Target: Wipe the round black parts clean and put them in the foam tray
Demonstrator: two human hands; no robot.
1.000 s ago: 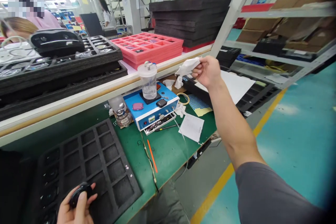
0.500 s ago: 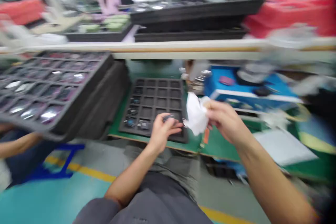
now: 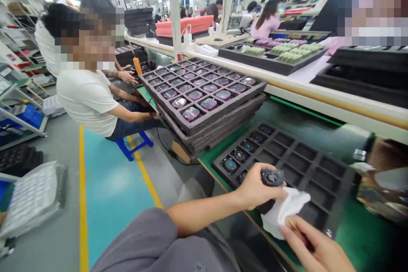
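My left hand (image 3: pixel 257 189) grips a round black smartwatch body (image 3: pixel 271 177) between thumb and fingers, over the front part of a dark foam tray (image 3: pixel 288 163). A crumpled white cloth (image 3: pixel 288 208) is pinched in my right hand (image 3: pixel 314 242); its upper part lies against my left fingers, just under the watch. More round watches, among them a blue-faced watch (image 3: pixel 230 164), fill compartments along the tray's left side. Other compartments show bare foam. My left hand and forearm cover part of the tray's front edge.
Stacked foam trays (image 3: pixel 204 131) to the left hold rounded-square, purple-edged pieces. Behind runs a raised shelf (image 3: pixel 299 89) with a tray of green pieces (image 3: pixel 288 51). A seated person (image 3: pixel 86 102) in a white shirt is at the left. A blurred, shiny clutter (image 3: pixel 382 182) stands at right.
The view has swung left, bringing the seated person into sight. My right hand has brought the cloth over to my left hand, which still holds the watch.
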